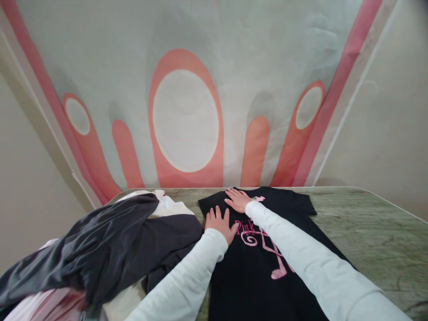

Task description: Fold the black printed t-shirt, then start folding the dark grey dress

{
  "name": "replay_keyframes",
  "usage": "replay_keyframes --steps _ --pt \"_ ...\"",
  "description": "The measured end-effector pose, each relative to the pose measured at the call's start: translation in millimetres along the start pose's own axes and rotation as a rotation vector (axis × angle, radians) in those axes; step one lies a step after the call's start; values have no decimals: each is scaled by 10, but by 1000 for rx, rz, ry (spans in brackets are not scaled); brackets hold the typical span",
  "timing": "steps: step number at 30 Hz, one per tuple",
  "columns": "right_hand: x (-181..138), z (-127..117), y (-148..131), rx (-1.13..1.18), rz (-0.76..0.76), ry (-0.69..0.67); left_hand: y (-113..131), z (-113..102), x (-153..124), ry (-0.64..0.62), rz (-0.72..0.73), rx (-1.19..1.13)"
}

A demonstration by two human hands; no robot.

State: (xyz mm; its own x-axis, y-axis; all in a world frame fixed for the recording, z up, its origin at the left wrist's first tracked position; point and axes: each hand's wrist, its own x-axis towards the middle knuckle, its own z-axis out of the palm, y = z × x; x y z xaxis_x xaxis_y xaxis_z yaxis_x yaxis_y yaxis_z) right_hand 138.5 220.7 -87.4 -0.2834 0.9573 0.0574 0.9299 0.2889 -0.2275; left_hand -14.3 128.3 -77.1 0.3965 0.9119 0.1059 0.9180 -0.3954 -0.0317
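Black shirt point(261, 258) is spread at lower centre of the table point(368, 223); left hand point(219, 223) and right hand point(238, 199) are pressed flat, open, gripping nothing—smoothing judged underway, a fold likely needed next, pile point(100, 249) lower left.

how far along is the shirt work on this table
Done: the black T-shirt lies spread flat on the table, pink print up. In hand: left hand and right hand press flat on its upper part, nothing in either grip. Left: no fold shows yet, and the pile of dark and light clothes beside it lies crumpled.
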Motion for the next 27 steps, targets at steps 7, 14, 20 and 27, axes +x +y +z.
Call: replay_keyframes --steps 7,14,20,27 --pt "-495 2 -103 -10 -53 47 -162 -217 125 -140 9 -9" --pt "-1408 -18 -381 44 -20 89 -98 -6 544 -79 270 -9" --pt "-1507 -94 -464 55 0 118 -49 196 788 -11 271 -48" --pt "-1504 -71 -419 58 2 102 -281 106 1030 -48 106 -21"
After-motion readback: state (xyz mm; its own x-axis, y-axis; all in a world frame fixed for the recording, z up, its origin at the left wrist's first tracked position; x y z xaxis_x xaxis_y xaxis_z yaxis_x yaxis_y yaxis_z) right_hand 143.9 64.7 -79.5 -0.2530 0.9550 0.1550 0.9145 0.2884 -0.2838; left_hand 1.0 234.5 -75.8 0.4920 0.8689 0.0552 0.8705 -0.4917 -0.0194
